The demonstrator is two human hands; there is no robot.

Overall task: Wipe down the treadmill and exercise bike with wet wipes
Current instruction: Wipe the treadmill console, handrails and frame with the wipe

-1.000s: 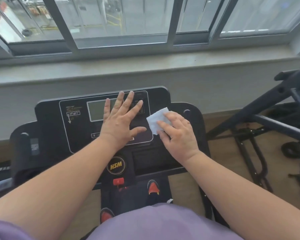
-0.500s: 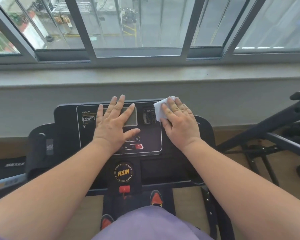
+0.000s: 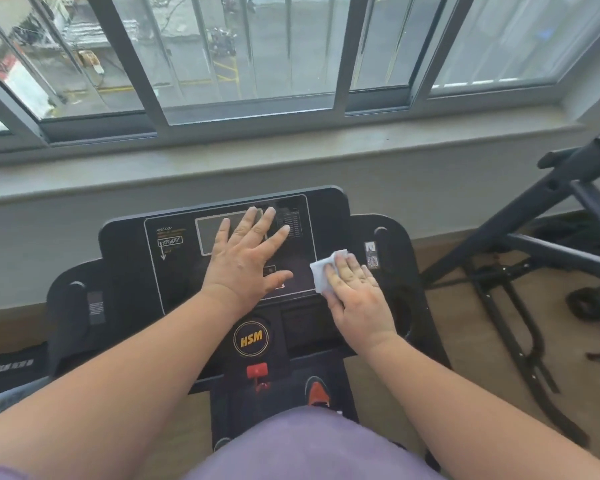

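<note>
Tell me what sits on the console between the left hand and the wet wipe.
In the head view, only bare glossy black console panel lies between the left hand and the wet wipe. The white border line of the panel runs there, under the wipe's edge.

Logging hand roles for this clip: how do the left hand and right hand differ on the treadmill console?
The left hand lies bare with fingers spread over the display; the right hand presses a white wipe with fingers together. The left sits mid-panel, the right at the panel's lower right edge. Both rest palm-down on the treadmill console.
</note>
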